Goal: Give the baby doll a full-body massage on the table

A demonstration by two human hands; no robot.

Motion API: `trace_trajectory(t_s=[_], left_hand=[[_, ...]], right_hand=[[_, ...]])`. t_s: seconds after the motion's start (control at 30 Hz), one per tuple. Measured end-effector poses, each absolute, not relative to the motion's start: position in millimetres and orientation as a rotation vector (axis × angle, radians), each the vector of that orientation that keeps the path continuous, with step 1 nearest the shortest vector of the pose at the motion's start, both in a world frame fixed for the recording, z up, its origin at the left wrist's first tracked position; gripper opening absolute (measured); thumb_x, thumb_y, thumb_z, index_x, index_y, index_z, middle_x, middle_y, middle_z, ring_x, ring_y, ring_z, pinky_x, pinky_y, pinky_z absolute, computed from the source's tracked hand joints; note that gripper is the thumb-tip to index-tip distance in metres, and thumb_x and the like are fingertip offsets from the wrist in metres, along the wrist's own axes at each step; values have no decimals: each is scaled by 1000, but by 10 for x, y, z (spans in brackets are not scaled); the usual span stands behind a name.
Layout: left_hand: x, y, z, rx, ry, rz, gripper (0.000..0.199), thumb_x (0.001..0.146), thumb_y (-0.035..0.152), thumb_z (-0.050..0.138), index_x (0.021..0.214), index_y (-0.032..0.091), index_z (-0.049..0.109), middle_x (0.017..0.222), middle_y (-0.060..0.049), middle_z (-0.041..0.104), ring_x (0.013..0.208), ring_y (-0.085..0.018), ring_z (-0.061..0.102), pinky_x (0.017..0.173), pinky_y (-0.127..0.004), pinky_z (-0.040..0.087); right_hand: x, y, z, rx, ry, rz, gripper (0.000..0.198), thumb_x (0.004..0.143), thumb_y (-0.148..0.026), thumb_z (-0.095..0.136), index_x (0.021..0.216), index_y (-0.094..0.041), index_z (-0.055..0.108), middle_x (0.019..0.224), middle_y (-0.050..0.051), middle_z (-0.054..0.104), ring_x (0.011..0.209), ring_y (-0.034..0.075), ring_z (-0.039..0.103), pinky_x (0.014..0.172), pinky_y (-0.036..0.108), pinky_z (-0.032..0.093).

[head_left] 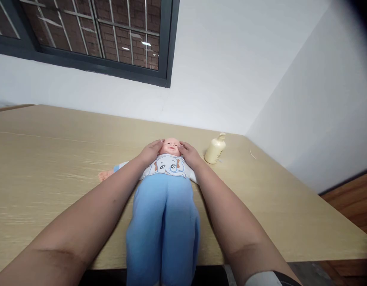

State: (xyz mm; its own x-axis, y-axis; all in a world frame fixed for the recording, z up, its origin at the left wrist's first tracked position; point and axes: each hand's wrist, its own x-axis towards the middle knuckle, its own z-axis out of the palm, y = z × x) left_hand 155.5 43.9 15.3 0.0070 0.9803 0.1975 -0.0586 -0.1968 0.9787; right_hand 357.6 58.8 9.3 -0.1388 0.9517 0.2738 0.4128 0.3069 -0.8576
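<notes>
A baby doll [167, 186] lies on its back on the wooden table [52, 159], head away from me, legs over the near edge. It wears a white elephant shirt and blue trousers. My left hand [151, 151] rests against the left side of the doll's head and shoulder. My right hand [189, 154] rests against the right side of its head. Both hands cup the head [171, 145] with fingers laid flat on it. One doll arm [106, 174] sticks out to the left.
A cream pump bottle [215, 149] stands just right of the doll's head. White walls meet in a corner behind, with a barred window [91, 28] at upper left. The table's right edge drops to a wood floor [352, 202].
</notes>
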Motion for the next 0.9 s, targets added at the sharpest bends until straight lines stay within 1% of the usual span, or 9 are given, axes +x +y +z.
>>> trace_trajectory(t_s=[0.13, 0.23, 0.3, 0.47, 0.53, 0.63, 0.7, 0.77, 0.9], left_hand=[[1534, 378, 180, 1549, 1193, 1427, 38, 85, 53, 63, 100, 20, 75, 113, -9, 74, 115, -30, 63, 102, -39, 46], [1522, 286, 349, 1540, 1293, 1600, 32, 81, 47, 68, 97, 20, 76, 114, -9, 74, 116, -29, 62, 105, -39, 43], [1565, 228, 529, 1364, 1203, 1715, 29, 79, 43, 70, 94, 19, 75, 111, -9, 74, 113, -27, 63, 103, -38, 45], [2080, 163, 952, 976, 877, 1617, 25, 79, 39, 72, 80, 15, 70, 83, -8, 70, 80, -18, 67, 83, -31, 55], [2431, 178, 1037, 892, 760, 1436, 29, 86, 42, 66, 84, 13, 68, 85, -10, 69, 78, -17, 67, 81, -29, 56], [2961, 233, 1102, 765, 753, 1130, 39, 92, 48, 58, 96, 10, 66, 91, -17, 68, 87, -24, 69, 80, -31, 59], [3245, 289, 1135, 654, 811, 1108, 38, 95, 46, 54, 106, 10, 63, 95, -17, 66, 89, -23, 69, 76, -28, 59], [3451, 356, 1165, 634, 821, 1110, 37, 98, 42, 50, 112, 9, 60, 97, -17, 63, 88, -22, 67, 72, -26, 59], [3656, 466, 1181, 586, 819, 1154, 35, 97, 40, 53, 113, 9, 58, 100, -17, 61, 87, -20, 66, 69, -22, 57]], right_hand=[[3606, 537, 245, -1309, -1690, 535, 48, 90, -51, 58, 126, -20, 65, 126, 10, 70, 111, 21, 68, 98, 37, 51], [3723, 453, 562, -1231, -1762, 283, 34, 91, -42, 55, 115, -23, 71, 113, 5, 75, 103, 21, 70, 96, 36, 53], [3886, 386, 821, -1175, -1768, 142, 33, 92, -38, 52, 113, -24, 72, 109, 4, 76, 103, 21, 71, 97, 36, 53], [4490, 246, 1257, -1385, -1674, 1, 46, 89, -22, 48, 132, -23, 64, 136, 6, 65, 128, 24, 59, 112, 41, 43], [4682, 233, 1284, -1524, -1663, 37, 52, 88, -19, 47, 138, -22, 60, 141, 7, 61, 134, 26, 55, 115, 42, 40], [4805, 258, 1237, -1674, -1701, 99, 56, 91, -19, 43, 146, -19, 51, 147, 10, 55, 138, 26, 51, 117, 41, 37], [4802, 284, 1204, -1769, -1779, 153, 59, 92, -20, 43, 150, -15, 44, 150, 12, 51, 140, 26, 49, 117, 39, 36], [4776, 299, 1194, -1811, -1808, 178, 60, 89, -21, 50, 148, -10, 46, 146, 18, 54, 135, 31, 53, 114, 42, 39], [4752, 283, 1213, -1816, -1852, 173, 64, 85, -21, 56, 148, -12, 47, 147, 18, 54, 134, 31, 55, 111, 40, 42]])
